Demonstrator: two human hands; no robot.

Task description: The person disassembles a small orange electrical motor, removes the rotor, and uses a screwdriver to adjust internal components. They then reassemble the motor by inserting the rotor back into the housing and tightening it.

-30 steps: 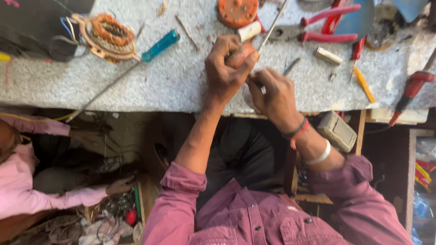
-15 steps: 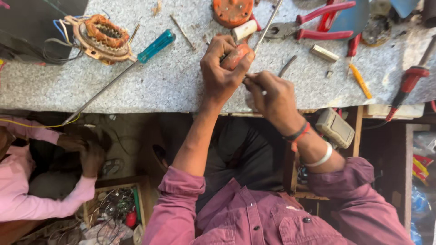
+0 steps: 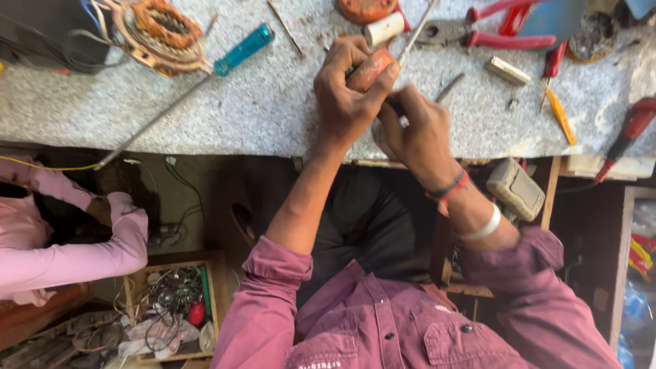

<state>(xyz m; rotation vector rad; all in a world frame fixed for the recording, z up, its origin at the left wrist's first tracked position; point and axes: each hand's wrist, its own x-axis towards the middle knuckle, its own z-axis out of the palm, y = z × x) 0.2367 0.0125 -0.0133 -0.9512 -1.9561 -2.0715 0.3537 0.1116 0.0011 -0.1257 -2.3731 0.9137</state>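
Fingers of our left hand [image 3: 345,102] wrapped an orange cylindrical part [image 3: 370,69] above the grey stone bench [image 3: 273,109]; our right hand [image 3: 417,133] pinched a thin tool at its end. We judged it light, rigid, best gripped round its body.

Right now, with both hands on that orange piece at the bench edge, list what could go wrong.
1. The left hand grips the orange piece while the right hand works a thin tool right beside its fingers; a slip could jab them.
2. The work sits near the bench edge, so a dropped part may fall below.
3. The grey box perches by the right forearm and could get knocked.
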